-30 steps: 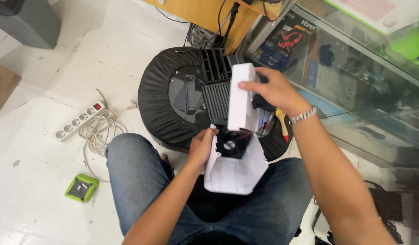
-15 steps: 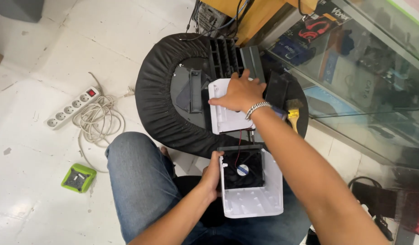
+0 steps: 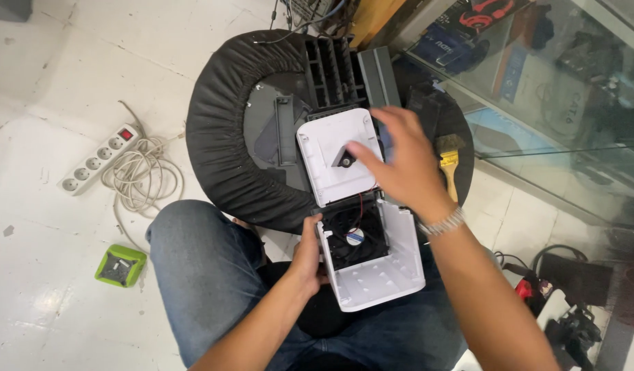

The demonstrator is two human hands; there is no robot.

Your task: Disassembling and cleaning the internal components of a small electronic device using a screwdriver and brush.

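Two shells, light stiff plastic: my left hand (image 3: 304, 257) grips the fan half (image 3: 372, 257) by its edge; right hand (image 3: 399, 161) hovers open over the lid (image 3: 331, 161).

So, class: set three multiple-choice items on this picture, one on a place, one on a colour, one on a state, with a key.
1. Where is the brush? A on the stool B on the floor C on the lap
2. What colour is the small box on the floor? A red B green C blue
3. The white case is: A shut B wrapped C open

Key: 1 A, it lies at the stool's right edge. 2 B, its rim is bright green. 3 C, the fan shows inside; the left hand steadies it.
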